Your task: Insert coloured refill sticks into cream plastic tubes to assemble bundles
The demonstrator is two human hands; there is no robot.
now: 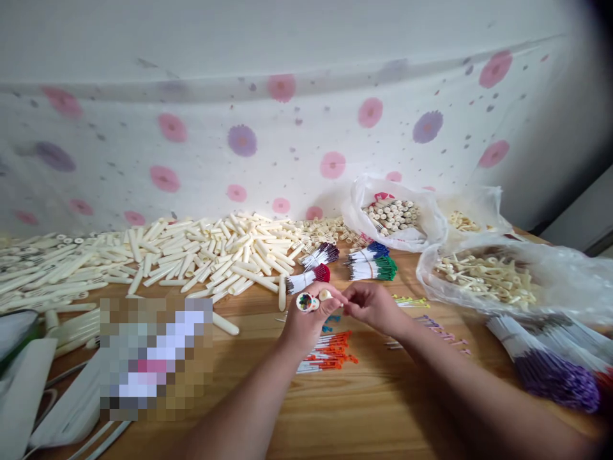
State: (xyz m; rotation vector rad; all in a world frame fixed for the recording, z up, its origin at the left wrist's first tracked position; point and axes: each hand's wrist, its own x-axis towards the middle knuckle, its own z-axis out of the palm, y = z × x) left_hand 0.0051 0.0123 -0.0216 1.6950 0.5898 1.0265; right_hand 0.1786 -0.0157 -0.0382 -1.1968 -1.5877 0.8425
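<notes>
My left hand [306, 319] is closed around a cream pen barrel [306, 302] whose open end shows several coloured refill tips. My right hand [371, 305] pinches a thin piece right beside it, fingertips almost touching the left hand; what it pinches is too small to name. Under my hands lie orange-tipped refills [332, 351] and a few blue ones. Just beyond them are bundles of refills with red [311, 278], dark red [323, 254], blue [368, 252] and green [376, 268] ends.
A large heap of cream pen barrels [191, 252] covers the wooden table's [335, 415] far left. Clear plastic bags of cream parts [488, 278] [393, 214] sit at right. Purple-tipped refills [550, 377] lie at the right edge. A flowered cloth [287, 128] hangs behind. White items [29, 396] rest at left.
</notes>
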